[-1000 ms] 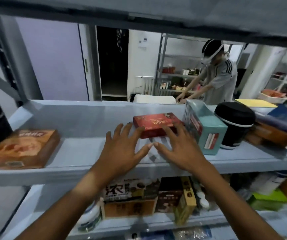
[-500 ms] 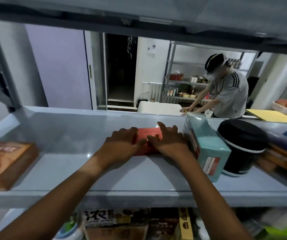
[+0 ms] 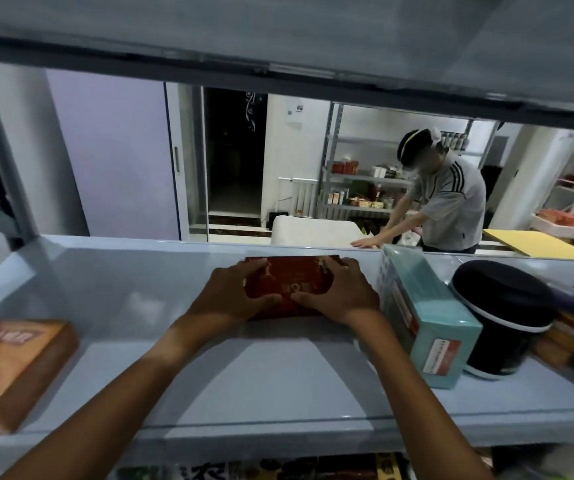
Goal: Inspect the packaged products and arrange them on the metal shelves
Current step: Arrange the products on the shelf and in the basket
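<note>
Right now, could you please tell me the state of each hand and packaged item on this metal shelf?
left hand: fingers curled over the red box's left end, gripping it.
right hand: gripping the red box's right end.
red box: closed, lying flat on the shelf, held by both hands.
teal box: closed, standing on a long side, right of the red box.
black container: upright, lid on.
orange box: closed, lying flat at the left.
metal shelf: level.
</note>
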